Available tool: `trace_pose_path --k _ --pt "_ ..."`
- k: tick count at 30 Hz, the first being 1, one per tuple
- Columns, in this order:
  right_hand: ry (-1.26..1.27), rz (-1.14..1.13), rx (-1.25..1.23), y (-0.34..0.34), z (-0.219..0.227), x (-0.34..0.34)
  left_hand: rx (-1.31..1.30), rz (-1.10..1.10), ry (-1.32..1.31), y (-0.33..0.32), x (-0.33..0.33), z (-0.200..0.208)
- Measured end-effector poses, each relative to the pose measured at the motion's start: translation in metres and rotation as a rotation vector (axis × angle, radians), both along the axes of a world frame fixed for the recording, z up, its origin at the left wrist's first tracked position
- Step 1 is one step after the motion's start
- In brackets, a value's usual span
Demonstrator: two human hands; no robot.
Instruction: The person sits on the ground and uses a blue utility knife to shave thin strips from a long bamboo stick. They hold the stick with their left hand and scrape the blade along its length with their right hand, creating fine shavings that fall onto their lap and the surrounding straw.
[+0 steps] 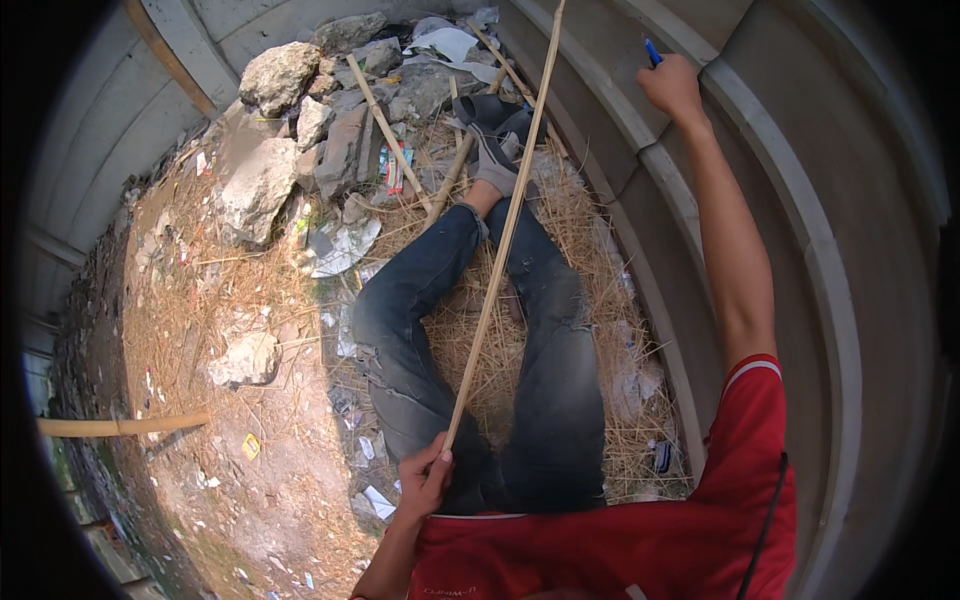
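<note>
My left hand (427, 474) is closed around the lower end of a long, pale bamboo strip (497, 265). The strip slants up and away between my legs, past my feet, to the top edge of the view. My right arm is stretched far forward to the right, beside the grey wall. In my right hand (670, 88) is a blue pen-like thing (653, 52), its end sticking out past the fingers; the rest of it is hidden in the fist. My legs in torn dark jeans (545, 400) lie bent on the ground.
Ribbed grey wall panels (790, 250) rise close on my right. Large broken rocks (258, 190) and bamboo poles (390, 130) lie beyond my feet to the left. Dry straw (480, 350) and scraps of litter cover the ground. Another bamboo pole (125, 425) juts in at the left.
</note>
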State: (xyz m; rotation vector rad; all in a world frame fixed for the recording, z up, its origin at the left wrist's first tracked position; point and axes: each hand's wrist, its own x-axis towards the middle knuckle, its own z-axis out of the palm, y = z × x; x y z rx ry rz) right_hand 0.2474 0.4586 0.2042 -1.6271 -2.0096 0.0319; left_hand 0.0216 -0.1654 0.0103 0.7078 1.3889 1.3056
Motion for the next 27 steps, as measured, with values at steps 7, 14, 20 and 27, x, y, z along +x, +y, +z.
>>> trace_pose_path --k 7,14,20,27 --pt "-0.068 0.466 -0.286 -0.224 -0.05 -0.058 0.147 0.068 -0.041 0.109 0.012 0.048" --pt "-0.127 0.674 -0.46 -0.337 -0.113 -0.068 0.104 0.127 -0.026 0.148 0.026 0.059" --pt "-0.229 0.645 -0.323 -0.326 -0.142 -0.075 0.095 0.152 0.183 0.146 0.033 0.033" --pt "-0.104 0.306 -0.339 -0.252 -0.131 -0.094 0.039 0.096 0.008 0.113 0.041 0.044"
